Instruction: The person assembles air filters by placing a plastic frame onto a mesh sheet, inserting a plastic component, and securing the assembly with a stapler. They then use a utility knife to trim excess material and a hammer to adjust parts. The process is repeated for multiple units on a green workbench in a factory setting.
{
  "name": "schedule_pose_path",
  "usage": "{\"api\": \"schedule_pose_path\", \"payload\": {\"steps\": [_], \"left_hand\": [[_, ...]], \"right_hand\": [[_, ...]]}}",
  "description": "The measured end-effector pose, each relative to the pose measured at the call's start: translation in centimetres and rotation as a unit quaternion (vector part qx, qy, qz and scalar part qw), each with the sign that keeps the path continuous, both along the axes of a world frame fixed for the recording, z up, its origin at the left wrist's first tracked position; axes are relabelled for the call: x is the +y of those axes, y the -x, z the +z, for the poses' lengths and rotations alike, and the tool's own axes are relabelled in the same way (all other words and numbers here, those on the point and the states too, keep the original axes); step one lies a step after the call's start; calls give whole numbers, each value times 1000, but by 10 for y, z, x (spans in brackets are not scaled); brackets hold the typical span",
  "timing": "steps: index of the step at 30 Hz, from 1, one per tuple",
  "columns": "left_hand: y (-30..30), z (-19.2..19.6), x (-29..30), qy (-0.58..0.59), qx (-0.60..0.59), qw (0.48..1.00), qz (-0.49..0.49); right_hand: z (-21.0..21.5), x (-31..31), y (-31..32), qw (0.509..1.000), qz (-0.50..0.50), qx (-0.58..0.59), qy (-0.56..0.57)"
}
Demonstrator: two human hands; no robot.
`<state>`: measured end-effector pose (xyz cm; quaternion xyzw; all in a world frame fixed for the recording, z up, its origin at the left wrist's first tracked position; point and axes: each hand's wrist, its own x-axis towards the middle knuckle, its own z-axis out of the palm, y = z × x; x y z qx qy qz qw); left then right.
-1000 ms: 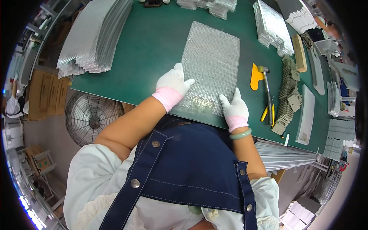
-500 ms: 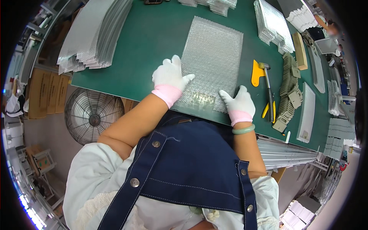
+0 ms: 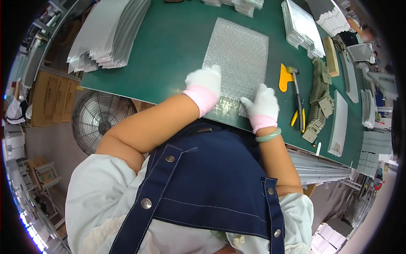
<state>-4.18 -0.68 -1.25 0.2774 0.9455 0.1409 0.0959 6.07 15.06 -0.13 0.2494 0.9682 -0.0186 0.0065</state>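
Note:
A silvery sheet of fine mesh (image 3: 239, 53) lies flat on the green tabletop (image 3: 169, 51), its lower end near the front edge. My left hand (image 3: 206, 84), in a white glove with a pink cuff, is over the sheet's lower left side; its fingers are bunched and blurred, so their grip does not show. At the lower right edge of the sheet, my gloved right hand (image 3: 264, 106) rests with fingers stretched forward and the thumb apart. Nothing shows in it.
Stacks of mesh sheets stand at the far left (image 3: 110, 34) and far right (image 3: 300, 27). Right of my hands lie a yellow scraper (image 3: 284, 78), a hammer (image 3: 297, 93), yellow-handled pliers (image 3: 293, 120), a row of beige parts (image 3: 318, 97) and a pale panel (image 3: 338, 122). A fan (image 3: 104, 127) stands left below the table.
My left hand has moved right and onto the sheet, its fingers no longer spread. The lower part of the sheet is now more covered. My right hand has shifted only slightly.

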Motion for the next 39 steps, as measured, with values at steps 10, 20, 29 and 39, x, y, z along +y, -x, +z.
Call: {"api": "schedule_pose_path", "payload": {"steps": [10, 20, 29, 39], "left_hand": [[-57, -17, -35, -36, 105, 968, -225], [-61, -7, -52, -199, 72, 931, -297], [-96, -13, -84, -195, -293, 936, -30], [-97, -69, -60, -443, -601, 611, 261]], "right_hand": [[-38, -17, -65, 964, 234, 123, 24], [17, 289, -87, 975, -26, 84, -202], [66, 328, -112, 963, 4, 269, -16], [-49, -13, -149, 432, -181, 118, 876]]}}
